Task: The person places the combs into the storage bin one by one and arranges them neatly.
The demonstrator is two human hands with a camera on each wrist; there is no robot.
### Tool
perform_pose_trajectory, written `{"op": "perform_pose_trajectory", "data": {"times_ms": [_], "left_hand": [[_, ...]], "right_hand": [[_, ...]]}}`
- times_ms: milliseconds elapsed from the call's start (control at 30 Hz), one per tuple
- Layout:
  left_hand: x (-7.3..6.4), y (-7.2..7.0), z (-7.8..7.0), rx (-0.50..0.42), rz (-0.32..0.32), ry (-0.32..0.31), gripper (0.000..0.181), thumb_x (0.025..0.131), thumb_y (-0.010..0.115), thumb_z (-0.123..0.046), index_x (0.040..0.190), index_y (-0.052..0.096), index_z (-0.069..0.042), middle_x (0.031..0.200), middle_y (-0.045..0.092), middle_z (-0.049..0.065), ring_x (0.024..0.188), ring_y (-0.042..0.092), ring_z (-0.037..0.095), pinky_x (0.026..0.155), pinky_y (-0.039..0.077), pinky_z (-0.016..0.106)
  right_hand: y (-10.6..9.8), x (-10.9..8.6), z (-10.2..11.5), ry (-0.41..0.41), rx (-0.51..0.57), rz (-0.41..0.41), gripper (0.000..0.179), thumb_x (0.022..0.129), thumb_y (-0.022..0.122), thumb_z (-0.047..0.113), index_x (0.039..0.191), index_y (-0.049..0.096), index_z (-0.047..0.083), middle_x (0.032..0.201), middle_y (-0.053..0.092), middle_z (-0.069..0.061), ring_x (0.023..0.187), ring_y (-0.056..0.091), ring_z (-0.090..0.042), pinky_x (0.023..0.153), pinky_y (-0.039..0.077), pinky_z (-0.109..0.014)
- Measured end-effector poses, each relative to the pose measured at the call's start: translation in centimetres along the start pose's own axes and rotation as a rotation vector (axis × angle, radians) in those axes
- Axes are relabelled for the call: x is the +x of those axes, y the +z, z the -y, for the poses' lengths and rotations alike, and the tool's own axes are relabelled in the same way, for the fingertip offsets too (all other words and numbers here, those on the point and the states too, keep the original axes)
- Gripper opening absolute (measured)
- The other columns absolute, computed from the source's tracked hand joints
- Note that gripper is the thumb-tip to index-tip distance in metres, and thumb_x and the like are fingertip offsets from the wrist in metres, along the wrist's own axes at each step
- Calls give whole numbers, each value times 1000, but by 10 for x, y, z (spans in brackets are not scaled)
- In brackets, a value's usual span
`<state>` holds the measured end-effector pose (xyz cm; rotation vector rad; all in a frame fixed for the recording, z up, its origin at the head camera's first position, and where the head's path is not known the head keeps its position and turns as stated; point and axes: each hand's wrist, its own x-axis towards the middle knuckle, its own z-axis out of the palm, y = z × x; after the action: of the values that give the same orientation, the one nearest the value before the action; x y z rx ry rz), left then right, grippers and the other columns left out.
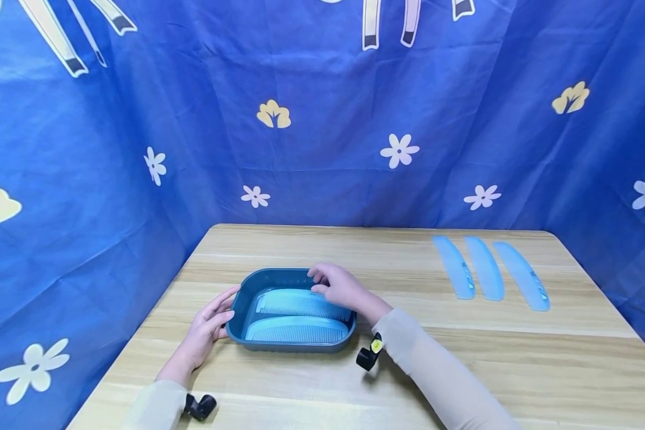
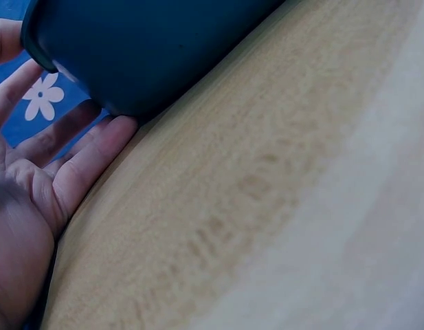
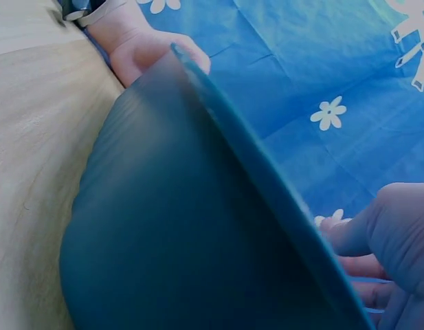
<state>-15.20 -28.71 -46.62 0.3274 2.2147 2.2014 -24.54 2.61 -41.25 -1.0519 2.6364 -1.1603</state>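
Note:
A dark teal plastic basin (image 1: pixel 292 345) sits on the table with two translucent light-blue combs inside it. The nearer comb (image 1: pixel 295 330) lies along the front wall, and the farther comb (image 1: pixel 295 303) is behind it. My left hand (image 1: pixel 206 325) is spread against the basin's left end, its fingertips touching the outer wall and rim. Over the right back rim reaches my right hand (image 1: pixel 344 289), with thumb and bent fingers at the farther comb's back edge. In the right wrist view, a thin light-blue edge shows among the fingers (image 3: pixel 376 294), partly hidden by the rim.
Three more light-blue combs lie side by side at the table's right: a left one (image 1: pixel 454 267), a middle one (image 1: pixel 485 268) and a right one (image 1: pixel 522 276). A blue curtain (image 1: pixel 322 161) with flowers surrounds the wooden table (image 1: pixel 408 388) at the back and sides.

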Motion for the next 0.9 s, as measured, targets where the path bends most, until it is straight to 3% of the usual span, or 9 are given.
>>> {"op": "perform_pose_trajectory", "data": {"times_ms": [233,600,900], "left_hand": [[0,-1,-2,2,9,6,50,96,45,-9,144,32,-4,126,47,15,99,61,22,71,55,36],[-1,2,-1,4,5,-4,49,96,45,-9,144,32,-6,125,48,12,99,61,20,71,55,36],[0,0,-1,4,-3,-14,50,96,46,-10,144,31,-5,125,47,9,99,62,20,71,55,35]], "right_hand": [[-9,-5,-2,-39,107,-140,24,88,63,10,111,60,2,89,62,2,83,57,-13,76,48,-29],[-23,-15,-16,-30,141,-321,23,86,66,8,108,62,8,81,60,2,75,57,-12,68,49,-27],[-37,-25,-34,20,152,-383,32,86,65,6,116,58,7,84,60,0,74,57,-13,65,48,-27]]}}
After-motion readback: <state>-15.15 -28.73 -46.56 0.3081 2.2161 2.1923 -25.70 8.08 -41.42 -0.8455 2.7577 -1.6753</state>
